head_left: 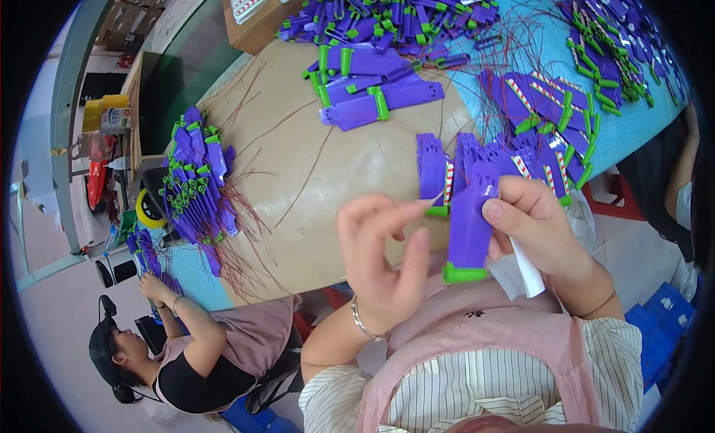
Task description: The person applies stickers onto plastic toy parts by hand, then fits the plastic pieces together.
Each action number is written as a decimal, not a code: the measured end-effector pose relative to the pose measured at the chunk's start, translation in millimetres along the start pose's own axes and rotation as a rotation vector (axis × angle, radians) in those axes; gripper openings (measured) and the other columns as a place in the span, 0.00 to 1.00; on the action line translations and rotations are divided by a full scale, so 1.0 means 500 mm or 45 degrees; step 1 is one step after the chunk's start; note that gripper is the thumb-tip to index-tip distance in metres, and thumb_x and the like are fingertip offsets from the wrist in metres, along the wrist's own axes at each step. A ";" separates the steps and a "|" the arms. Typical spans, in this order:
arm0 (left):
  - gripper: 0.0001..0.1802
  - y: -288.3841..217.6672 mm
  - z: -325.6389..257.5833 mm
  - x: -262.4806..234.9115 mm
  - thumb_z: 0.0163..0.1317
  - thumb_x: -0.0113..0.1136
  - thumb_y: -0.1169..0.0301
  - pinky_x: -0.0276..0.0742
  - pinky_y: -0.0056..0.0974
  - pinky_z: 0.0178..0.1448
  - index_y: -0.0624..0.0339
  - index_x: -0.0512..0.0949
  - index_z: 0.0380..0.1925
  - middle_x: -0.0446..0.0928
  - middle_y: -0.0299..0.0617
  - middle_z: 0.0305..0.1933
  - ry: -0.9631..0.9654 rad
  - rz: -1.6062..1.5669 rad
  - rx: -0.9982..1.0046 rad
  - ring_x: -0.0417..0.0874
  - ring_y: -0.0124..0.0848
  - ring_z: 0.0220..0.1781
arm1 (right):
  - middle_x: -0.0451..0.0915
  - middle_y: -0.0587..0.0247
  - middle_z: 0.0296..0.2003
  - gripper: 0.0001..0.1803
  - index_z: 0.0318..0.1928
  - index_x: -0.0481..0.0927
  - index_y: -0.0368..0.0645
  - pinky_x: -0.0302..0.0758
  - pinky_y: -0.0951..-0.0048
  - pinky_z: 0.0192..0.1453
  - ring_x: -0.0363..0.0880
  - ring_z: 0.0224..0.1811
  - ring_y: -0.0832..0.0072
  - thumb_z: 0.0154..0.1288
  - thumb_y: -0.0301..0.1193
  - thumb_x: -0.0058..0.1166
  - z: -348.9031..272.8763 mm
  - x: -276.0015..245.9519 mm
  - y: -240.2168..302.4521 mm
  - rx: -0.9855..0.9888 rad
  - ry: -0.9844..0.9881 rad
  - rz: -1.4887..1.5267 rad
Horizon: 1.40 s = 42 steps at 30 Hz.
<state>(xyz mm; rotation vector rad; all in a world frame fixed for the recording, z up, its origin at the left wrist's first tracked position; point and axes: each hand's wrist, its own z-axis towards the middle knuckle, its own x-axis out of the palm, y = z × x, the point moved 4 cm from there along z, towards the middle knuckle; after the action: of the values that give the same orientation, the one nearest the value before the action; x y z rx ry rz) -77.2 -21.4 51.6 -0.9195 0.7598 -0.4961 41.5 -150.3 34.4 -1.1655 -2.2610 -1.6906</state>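
My right hand is closed round a flat purple plastic piece with a green tube at its lower end. A folded white paper sheet hangs from the same hand. My left hand is just left of the piece, thumb and index finger apart, the index fingertip near the piece. Something small and pale may be on that fingertip; I cannot make it out. Beyond the hands lie similar purple pieces with green tubes, some bearing red-and-white striped stickers.
Heaps of purple-and-green pieces cover the table's far side, and another pile lies at left. Thin red wires trail over the tan tabletop. A cardboard box stands far left. A co-worker sits at lower left.
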 end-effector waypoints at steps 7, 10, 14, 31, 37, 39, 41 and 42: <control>0.08 0.009 -0.015 0.039 0.66 0.55 0.74 0.71 0.25 0.45 0.63 0.68 0.42 0.76 0.36 0.37 0.056 -1.142 -0.743 0.75 0.18 0.38 | 0.78 0.67 0.28 0.07 0.37 0.75 0.35 0.71 0.84 0.27 0.75 0.24 0.85 0.69 0.28 0.51 -0.016 0.008 0.000 -0.130 -0.071 -0.039; 0.08 0.001 -0.017 0.044 0.66 0.55 0.76 0.72 0.24 0.41 0.63 0.69 0.42 0.76 0.36 0.36 0.078 -1.080 -0.669 0.75 0.18 0.35 | 0.78 0.67 0.27 0.07 0.36 0.75 0.35 0.71 0.84 0.27 0.75 0.24 0.85 0.69 0.28 0.52 -0.019 0.006 -0.004 -0.090 -0.087 -0.084; 0.08 0.003 -0.021 0.039 0.65 0.56 0.77 0.72 0.23 0.39 0.64 0.69 0.42 0.76 0.36 0.36 0.078 -1.002 -0.582 0.76 0.18 0.35 | 0.77 0.67 0.27 0.08 0.35 0.74 0.36 0.71 0.84 0.26 0.75 0.24 0.85 0.69 0.29 0.52 -0.022 0.003 -0.007 -0.099 -0.082 -0.093; 0.16 -0.023 -0.015 0.040 0.58 0.57 0.79 0.76 0.31 0.46 0.68 0.70 0.47 0.73 0.46 0.44 0.134 -0.325 -0.304 0.79 0.31 0.42 | 0.76 0.70 0.25 0.08 0.37 0.77 0.34 0.67 0.84 0.25 0.71 0.23 0.87 0.68 0.27 0.52 -0.038 0.005 -0.006 -0.305 -0.107 -0.287; 0.13 -0.024 -0.017 0.050 0.62 0.52 0.79 0.74 0.34 0.51 0.69 0.69 0.47 0.74 0.49 0.44 0.141 -0.514 -0.249 0.77 0.31 0.46 | 0.78 0.63 0.27 0.07 0.39 0.79 0.32 0.69 0.80 0.27 0.75 0.25 0.83 0.67 0.24 0.51 -0.046 0.020 0.001 -0.544 0.007 -0.533; 0.12 -0.004 -0.036 0.048 0.62 0.52 0.79 0.72 0.33 0.51 0.69 0.69 0.46 0.74 0.49 0.45 0.141 -0.540 -0.259 0.76 0.31 0.46 | 0.78 0.62 0.30 0.07 0.39 0.79 0.33 0.70 0.80 0.29 0.76 0.27 0.82 0.68 0.25 0.50 -0.047 0.013 -0.007 -0.532 -0.039 -0.359; 0.09 0.000 -0.051 0.046 0.64 0.51 0.78 0.70 0.31 0.51 0.69 0.70 0.44 0.73 0.48 0.45 0.093 -0.639 -0.340 0.75 0.30 0.46 | 0.78 0.58 0.36 0.08 0.46 0.75 0.33 0.71 0.81 0.35 0.77 0.33 0.80 0.70 0.24 0.47 -0.047 0.001 -0.010 -0.505 0.012 -0.184; 0.09 -0.003 -0.050 0.049 0.64 0.51 0.78 0.70 0.31 0.51 0.69 0.70 0.44 0.73 0.48 0.45 0.090 -0.641 -0.338 0.75 0.30 0.46 | 0.78 0.58 0.36 0.08 0.46 0.75 0.33 0.71 0.81 0.35 0.77 0.33 0.80 0.70 0.24 0.47 -0.044 0.008 -0.010 -0.506 0.013 -0.188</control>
<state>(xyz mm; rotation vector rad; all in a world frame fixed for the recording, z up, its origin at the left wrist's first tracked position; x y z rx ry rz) -80.5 -51.5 34.3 -1.3580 0.6646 -0.8862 27.9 -167.4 40.5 -1.0662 -2.1101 -2.2736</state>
